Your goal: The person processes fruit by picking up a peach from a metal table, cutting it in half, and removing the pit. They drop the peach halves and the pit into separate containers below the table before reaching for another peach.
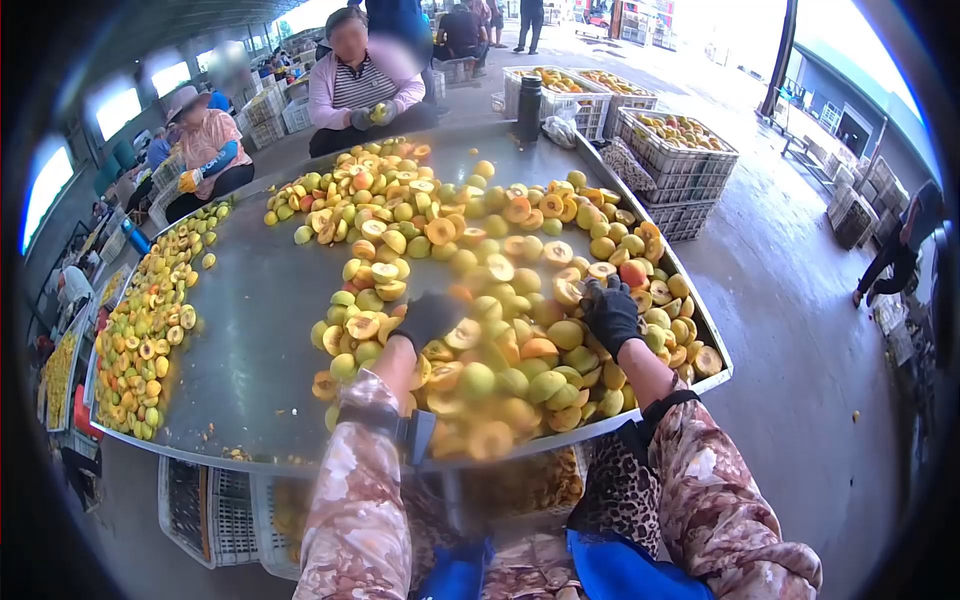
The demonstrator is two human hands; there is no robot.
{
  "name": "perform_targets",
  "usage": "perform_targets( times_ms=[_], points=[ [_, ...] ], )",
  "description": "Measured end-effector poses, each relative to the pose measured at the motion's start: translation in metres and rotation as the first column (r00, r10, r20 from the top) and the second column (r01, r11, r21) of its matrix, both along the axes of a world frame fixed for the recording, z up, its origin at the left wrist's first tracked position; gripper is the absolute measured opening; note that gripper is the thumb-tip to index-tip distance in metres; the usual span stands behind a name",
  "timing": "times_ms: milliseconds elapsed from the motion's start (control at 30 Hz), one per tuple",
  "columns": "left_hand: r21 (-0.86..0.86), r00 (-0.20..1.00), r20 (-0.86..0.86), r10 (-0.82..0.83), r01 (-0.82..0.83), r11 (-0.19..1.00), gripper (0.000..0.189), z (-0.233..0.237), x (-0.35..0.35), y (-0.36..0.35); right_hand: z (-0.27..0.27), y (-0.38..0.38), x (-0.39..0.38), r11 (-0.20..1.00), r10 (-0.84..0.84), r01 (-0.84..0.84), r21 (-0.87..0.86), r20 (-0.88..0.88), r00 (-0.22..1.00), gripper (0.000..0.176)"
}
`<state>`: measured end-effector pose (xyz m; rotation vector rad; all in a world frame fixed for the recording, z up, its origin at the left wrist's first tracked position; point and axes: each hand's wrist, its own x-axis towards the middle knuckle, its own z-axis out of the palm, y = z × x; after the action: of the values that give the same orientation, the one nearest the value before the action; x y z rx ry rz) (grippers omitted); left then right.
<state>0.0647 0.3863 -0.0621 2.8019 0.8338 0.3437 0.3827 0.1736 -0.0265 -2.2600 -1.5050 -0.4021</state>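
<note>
Halved yellow peaches (540,385), many with brown hollows or stones showing, lie heaped on a metal table (255,330). My left hand (430,318), in a dark glove, is among the fruit at the heap's left side; its fingers are smeared, so their grip does not show. On the heap's right, my right hand (612,314), also gloved, rests on the fruit with its fingers spread and pointing away from me. A reddish peach (633,273) lies just beyond its fingertips. Parts of the view over the heap are blurred.
Another row of peach halves (150,345) lies along the table's left side. A dark bottle (529,106) stands at the far edge. Fruit-filled crates (680,160) are stacked at right; plastic crates (235,515) sit below the near edge. A person in pink (365,85) handles fruit opposite.
</note>
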Motion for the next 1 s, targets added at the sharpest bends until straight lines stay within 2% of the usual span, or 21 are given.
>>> perform_targets(
  times_ms=[33, 67, 167, 200, 233, 300, 367, 400, 467, 500, 567, 633, 733, 767, 800, 833, 900, 933, 967, 1000],
  points=[
    [0.026, 0.998, 0.021, -0.055, 0.054, 0.998, 0.025, 0.000, 0.003, -0.002, -0.003, -0.010, -0.002, 1.000, 0.000, 0.000, -0.002, 0.008, 1.000, 0.032],
    [-0.067, 0.989, -0.140, 0.051, -0.060, 0.996, 0.030, 0.001, 0.006, -0.003, -0.004, -0.016, -0.002, 1.000, 0.006, -0.006, -0.003, 0.020, 1.000, 0.031],
    [0.091, 0.929, -0.366, -0.047, 0.086, 0.992, 0.036, 0.006, 0.009, -0.008, -0.003, -0.021, -0.005, 0.997, 0.028, -0.026, -0.067, 0.036, 0.999, 0.031],
    [0.342, 0.979, -0.069, -0.192, 0.204, 0.917, 0.019, -0.005, -0.002, -0.009, -0.004, -0.022, -0.007, 0.998, 0.060, -0.060, -0.020, 0.009, 0.998, 0.029],
    [0.316, 0.996, -0.007, -0.091, 0.088, 0.945, 0.020, 0.026, -0.008, -0.036, -0.003, -0.025, -0.007, 0.996, 0.089, -0.089, 0.030, -0.015, 0.996, 0.028],
    [-0.066, 0.972, 0.229, -0.048, 0.064, 0.996, 0.020, 0.040, -0.014, -0.035, -0.008, -0.024, 0.002, 0.981, 0.167, -0.159, 0.113, -0.072, 0.983, 0.020],
    [-0.161, 0.891, 0.453, 0.003, 0.079, 0.984, 0.021, 0.057, -0.031, -0.054, -0.006, -0.035, 0.003, 0.966, 0.239, -0.219, 0.140, -0.143, 0.961, 0.027],
    [-0.085, 0.849, 0.528, -0.007, 0.060, 0.995, 0.025, 0.058, -0.040, -0.059, -0.001, -0.042, -0.006, 0.965, 0.251, -0.236, 0.115, -0.137, 0.958, 0.028],
    [-0.085, 0.800, 0.592, 0.103, -0.065, 0.994, 0.030, 0.066, -0.069, -0.060, 0.005, -0.065, -0.022, 0.974, 0.226, -0.225, 0.022, -0.086, 0.970, 0.032],
    [-0.097, 0.766, 0.624, 0.153, -0.119, 0.988, 0.033, 0.067, -0.085, -0.063, 0.001, -0.069, -0.023, 0.967, 0.247, -0.240, 0.080, -0.091, 0.965, 0.032],
    [-0.251, 0.707, 0.579, 0.406, -0.319, 0.914, 0.033, 0.075, -0.119, -0.073, -0.004, -0.079, -0.021, 0.948, 0.284, -0.264, 0.181, -0.097, 0.954, 0.033],
    [-0.317, 0.660, 0.531, 0.531, -0.426, 0.847, 0.030, 0.074, -0.136, -0.080, -0.008, -0.081, -0.024, 0.960, 0.228, -0.215, 0.180, -0.054, 0.972, 0.037],
    [-0.193, 0.754, 0.517, 0.405, -0.359, 0.913, 0.033, 0.076, -0.131, -0.086, -0.018, -0.087, -0.042, 0.971, 0.084, -0.091, 0.221, 0.040, 0.996, 0.040],
    [-0.164, 0.781, 0.510, 0.360, -0.323, 0.932, 0.034, 0.078, -0.124, -0.084, -0.021, -0.090, -0.048, 0.962, 0.093, -0.102, 0.252, 0.049, 0.994, 0.040],
    [-0.049, 0.832, 0.486, 0.268, -0.280, 0.959, 0.034, 0.072, -0.116, -0.070, -0.021, -0.093, -0.051, 0.952, 0.095, -0.110, 0.287, 0.065, 0.993, 0.040],
    [-0.172, 0.819, 0.490, 0.298, -0.244, 0.954, 0.040, 0.065, -0.103, -0.055, -0.018, -0.095, -0.052, 0.941, 0.091, -0.115, 0.320, 0.087, 0.992, 0.040],
    [-0.127, 0.888, 0.383, 0.253, -0.220, 0.967, 0.048, 0.052, -0.070, -0.022, -0.016, -0.096, -0.054, 0.951, 0.090, -0.095, 0.295, 0.029, 0.996, 0.041],
    [0.006, 0.951, 0.281, 0.125, -0.132, 0.991, 0.057, 0.043, -0.056, -0.002, -0.017, -0.096, -0.053, 0.942, 0.100, -0.104, 0.320, 0.028, 0.995, 0.041],
    [-0.070, 0.970, 0.229, 0.081, -0.067, 0.995, 0.057, 0.040, -0.042, 0.009, -0.012, -0.095, -0.054, 0.906, 0.133, -0.168, 0.389, 0.115, 0.984, 0.031],
    [0.064, 0.975, 0.219, -0.041, 0.028, 0.998, 0.057, 0.012, -0.037, 0.034, -0.006, -0.096, -0.058, 0.930, 0.152, -0.148, 0.336, 0.017, 0.988, 0.031]
  ],
)
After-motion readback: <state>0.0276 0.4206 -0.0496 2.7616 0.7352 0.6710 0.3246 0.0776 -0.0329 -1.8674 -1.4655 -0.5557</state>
